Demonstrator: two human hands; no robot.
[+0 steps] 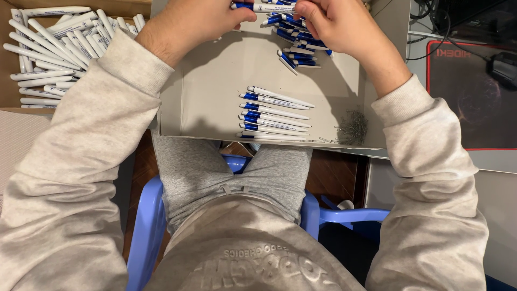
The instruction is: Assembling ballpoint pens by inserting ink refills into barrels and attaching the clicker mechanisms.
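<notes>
Your left hand [196,19] and right hand [336,21] both pinch one pen [264,7] above the tray [215,81], each grip clenched on it.

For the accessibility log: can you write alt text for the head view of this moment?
Seen from above, a seated person's left hand and right hand hold a blue-and-white pen over a grey board. A row of finished pens and small metal springs lie on it; white pen barrels fill a box at left.
</notes>
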